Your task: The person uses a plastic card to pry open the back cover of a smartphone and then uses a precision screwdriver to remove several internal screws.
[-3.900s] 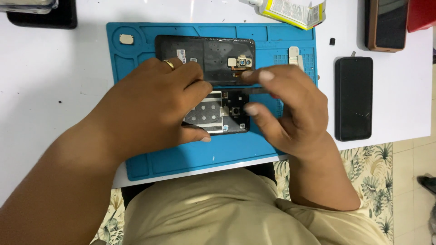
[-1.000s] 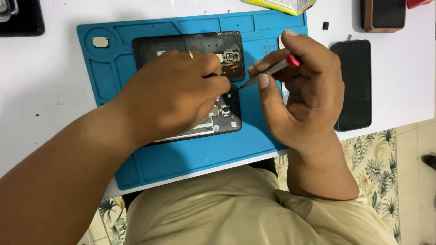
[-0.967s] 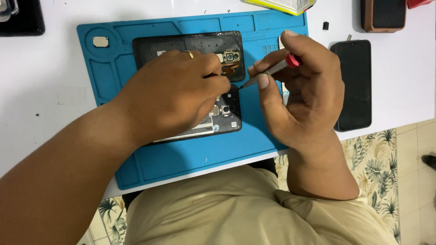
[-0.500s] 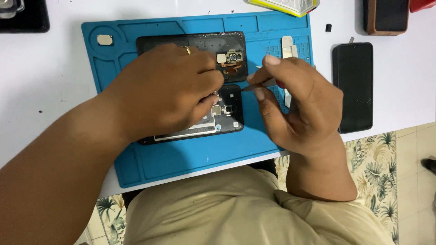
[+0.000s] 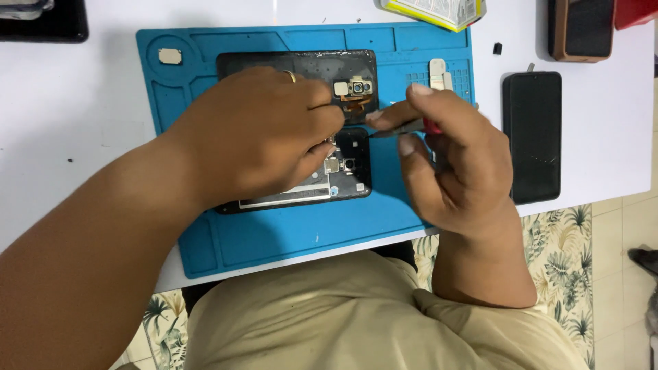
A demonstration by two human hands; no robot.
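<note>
- Opened smartphone, black and with its back taken off, lies at the middle of the blue repair mat; its camera end and bare metal shields show, and most of its body is hidden under the left hand.
- Left hand lies flat on the phone with its fingers curled down and bunched together, the fingertips pressing at the phone's upper edge; a ring shows on one finger.
- Right hand is to the right of the phone, thumb and forefinger pinched on a thin screwdriver with a red grip; the other fingers are folded in.
- The screwdriver's dark tip points left and meets the top right corner of the phone, just beside the left fingertips.
- Back cover, black, lies on the mat just above the phone, inside face up, with a small camera module and an orange flex strip on it.
- A small white part sits on the mat's ribbed patch, up and to the right of the phone.
- A pale, rounded square piece rests in the mat's top left compartment, well apart from the phone.
- The mat lies on a white table.
- A second dark phone lies on the table, well to the right of the opened one, past the right hand.
- A brown-edged case lies farther up and to the right of it.
</note>
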